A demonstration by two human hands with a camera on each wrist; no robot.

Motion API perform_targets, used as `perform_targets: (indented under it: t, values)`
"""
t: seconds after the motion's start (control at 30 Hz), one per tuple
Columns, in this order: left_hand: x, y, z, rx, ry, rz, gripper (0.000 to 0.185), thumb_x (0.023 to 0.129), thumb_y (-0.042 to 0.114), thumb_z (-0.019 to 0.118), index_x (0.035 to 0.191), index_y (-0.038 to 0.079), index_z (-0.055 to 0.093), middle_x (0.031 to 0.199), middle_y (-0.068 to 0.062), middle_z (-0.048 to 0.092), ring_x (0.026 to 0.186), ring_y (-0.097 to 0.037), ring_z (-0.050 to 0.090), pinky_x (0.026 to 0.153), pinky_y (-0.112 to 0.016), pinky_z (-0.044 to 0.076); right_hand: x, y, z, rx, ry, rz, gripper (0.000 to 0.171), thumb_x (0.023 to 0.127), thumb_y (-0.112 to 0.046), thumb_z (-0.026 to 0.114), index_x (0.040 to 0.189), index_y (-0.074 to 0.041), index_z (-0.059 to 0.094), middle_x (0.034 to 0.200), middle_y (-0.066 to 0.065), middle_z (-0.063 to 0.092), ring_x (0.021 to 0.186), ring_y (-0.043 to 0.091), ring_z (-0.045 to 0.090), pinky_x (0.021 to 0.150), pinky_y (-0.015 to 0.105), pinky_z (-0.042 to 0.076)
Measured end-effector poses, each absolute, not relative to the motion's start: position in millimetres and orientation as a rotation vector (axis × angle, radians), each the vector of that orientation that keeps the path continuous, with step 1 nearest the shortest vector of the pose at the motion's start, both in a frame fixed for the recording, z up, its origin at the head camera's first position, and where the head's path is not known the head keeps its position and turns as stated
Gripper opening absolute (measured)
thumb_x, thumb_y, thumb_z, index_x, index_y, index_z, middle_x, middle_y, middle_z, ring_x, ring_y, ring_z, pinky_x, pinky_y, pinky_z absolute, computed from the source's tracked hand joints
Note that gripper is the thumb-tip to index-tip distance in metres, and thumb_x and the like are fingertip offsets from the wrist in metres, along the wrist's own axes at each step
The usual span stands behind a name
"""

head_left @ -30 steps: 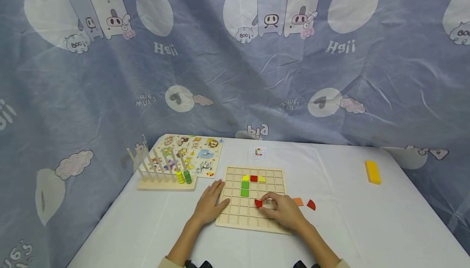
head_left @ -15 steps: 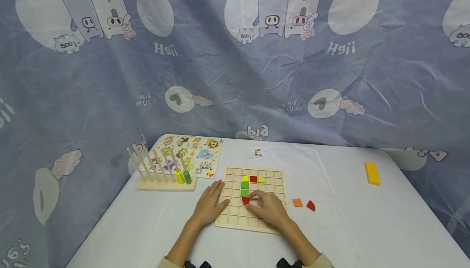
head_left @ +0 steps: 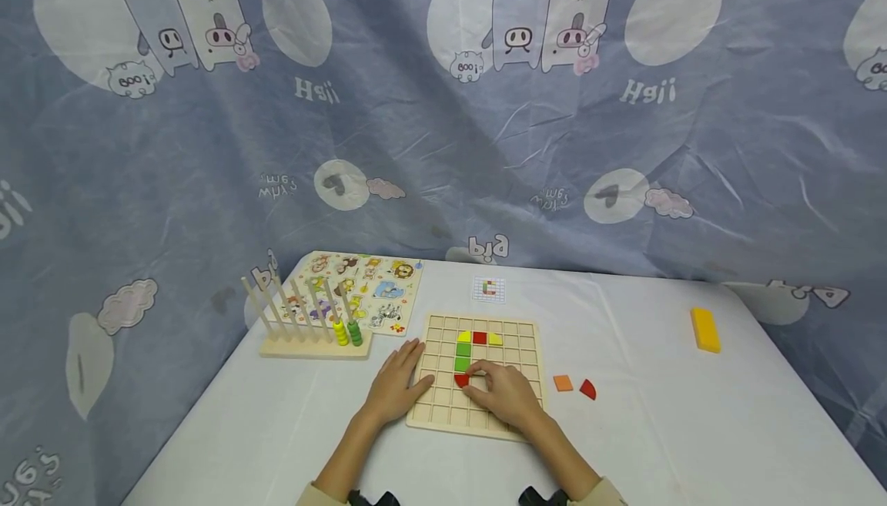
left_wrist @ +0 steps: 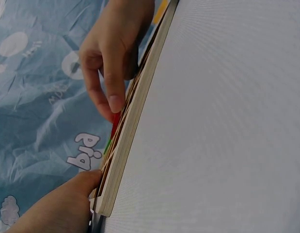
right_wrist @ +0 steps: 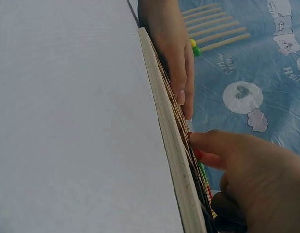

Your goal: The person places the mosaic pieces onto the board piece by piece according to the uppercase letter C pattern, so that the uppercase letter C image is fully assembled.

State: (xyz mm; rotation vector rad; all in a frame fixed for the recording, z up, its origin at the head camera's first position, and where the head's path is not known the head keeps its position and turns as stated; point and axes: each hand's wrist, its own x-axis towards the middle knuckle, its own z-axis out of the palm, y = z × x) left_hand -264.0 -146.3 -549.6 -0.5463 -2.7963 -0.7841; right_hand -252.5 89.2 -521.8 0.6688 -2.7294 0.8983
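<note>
A wooden grid board [head_left: 523,336] lies on the table before me. My left hand [head_left: 395,387] rests with straight fingers along its left edge, the thumb over the rim. Between thumb and index finger, my right hand [head_left: 509,397] pinches a red quarter-circle piece [head_left: 460,380] at the cell just below two green squares [head_left: 462,357]. In the left wrist view the red piece [left_wrist: 115,124] stands tilted at the grid, under the fingertips. Along the upper row sit a red square [head_left: 480,338] and two yellow rounded pieces [head_left: 495,339], one on either side of it.
Right of the board lie an orange square [head_left: 563,383] and another red quarter piece [head_left: 587,390]. A pattern card [head_left: 489,289] is behind the board. At the left stand a peg rack [head_left: 312,348] and an animal puzzle board [head_left: 405,290]. A yellow block [head_left: 705,330] lies far right.
My right hand has carried the red quarter piece leftward across the board to the cell below the green squares. The left hand has stayed in place.
</note>
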Motion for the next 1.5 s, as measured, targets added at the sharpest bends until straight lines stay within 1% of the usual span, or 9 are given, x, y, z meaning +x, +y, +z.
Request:
perform_targets:
  t: [0.27, 0.47, 0.63, 0.9, 1.03, 1.23, 1.37, 1.5]
  values:
    - [-262.9, -147.9, -548.5, -0.561, -2.782, -0.788, 0.065, 0.091, 0.044, 0.051, 0.142, 0.005, 0.036, 0.146, -0.012, 0.033, 0.136, -0.026, 0.025, 0.111, -0.043, 0.016, -253.1, 87.4, -524.1, 0.672, -2.724, 0.871, 0.029, 0.079, -0.037, 0.072, 0.101, -0.019, 0.067, 0.044, -0.014, 0.033, 0.038, 0.000, 0.024, 0.036, 0.019, 0.023]
    - [-263.2, -147.9, -548.2, -0.550, -2.793, -0.783, 0.066, 0.092, 0.046, 0.050, 0.142, 0.007, 0.035, 0.147, -0.010, 0.032, 0.136, -0.023, 0.024, 0.112, -0.039, 0.014, -253.0, 87.2, -523.2, 0.666, -2.726, 0.865, 0.029, 0.078, -0.036, 0.072, 0.102, -0.021, 0.066, 0.044, -0.015, 0.033, 0.039, 0.000, 0.024, 0.035, 0.018, 0.023]
    - [-263.4, -148.5, -547.6, -0.556, -2.779, -0.773, 0.065, 0.092, 0.046, 0.050, 0.142, 0.006, 0.036, 0.146, -0.011, 0.033, 0.136, -0.023, 0.025, 0.112, -0.039, 0.015, -253.3, 86.2, -522.4, 0.659, -2.731, 0.867, 0.027, 0.078, -0.037, 0.072, 0.100, -0.021, 0.066, 0.043, -0.014, 0.031, 0.039, 0.000, 0.023, 0.035, 0.018, 0.020]
    - [-264.5, -148.7, -546.9, -0.580, -2.740, -0.773, 0.064, 0.092, 0.042, 0.052, 0.140, 0.001, 0.037, 0.144, -0.015, 0.035, 0.134, -0.028, 0.028, 0.110, -0.045, 0.019, -255.9, 84.5, -524.0, 0.636, -2.726, 0.849, 0.026, 0.079, -0.037, 0.071, 0.099, -0.021, 0.066, 0.044, -0.014, 0.031, 0.039, 0.000, 0.023, 0.034, 0.018, 0.020]
    - [-265.0, -148.3, -545.8, -0.573, -2.746, -0.784, 0.065, 0.092, 0.042, 0.052, 0.140, 0.002, 0.037, 0.144, -0.015, 0.034, 0.135, -0.028, 0.026, 0.111, -0.044, 0.018, -255.7, 84.5, -521.9, 0.626, -2.731, 0.849, 0.027, 0.079, -0.038, 0.072, 0.099, -0.022, 0.066, 0.044, -0.014, 0.032, 0.040, 0.001, 0.024, 0.035, 0.018, 0.020]
    - [-265.4, -147.3, -547.0, -0.557, -2.780, -0.793, 0.065, 0.092, 0.044, 0.050, 0.142, 0.005, 0.035, 0.146, -0.011, 0.032, 0.136, -0.024, 0.024, 0.112, -0.041, 0.015, -252.5, 87.4, -520.6, 0.629, -2.728, 0.894, 0.027, 0.080, -0.038, 0.071, 0.100, -0.020, 0.065, 0.044, -0.013, 0.032, 0.040, 0.001, 0.023, 0.035, 0.019, 0.021]
    - [-265.5, -146.1, -550.5, -0.544, -2.802, -0.793, 0.066, 0.092, 0.046, 0.049, 0.143, 0.007, 0.034, 0.147, -0.009, 0.031, 0.137, -0.022, 0.022, 0.112, -0.038, 0.014, -248.9, 97.0, -520.0, 0.602, -2.738, 0.963, 0.024, 0.081, -0.038, 0.069, 0.099, -0.023, 0.064, 0.044, -0.013, 0.030, 0.040, 0.001, 0.021, 0.036, 0.019, 0.021]
    - [-265.2, -145.5, -550.0, -0.544, -2.801, -0.798, 0.066, 0.092, 0.046, 0.049, 0.143, 0.006, 0.034, 0.147, -0.009, 0.030, 0.137, -0.022, 0.022, 0.112, -0.039, 0.013, -247.5, 111.7, -515.9, 0.560, -2.752, 0.985, 0.021, 0.082, -0.037, 0.068, 0.098, -0.025, 0.064, 0.044, -0.014, 0.031, 0.040, 0.000, 0.023, 0.037, 0.019, 0.022]
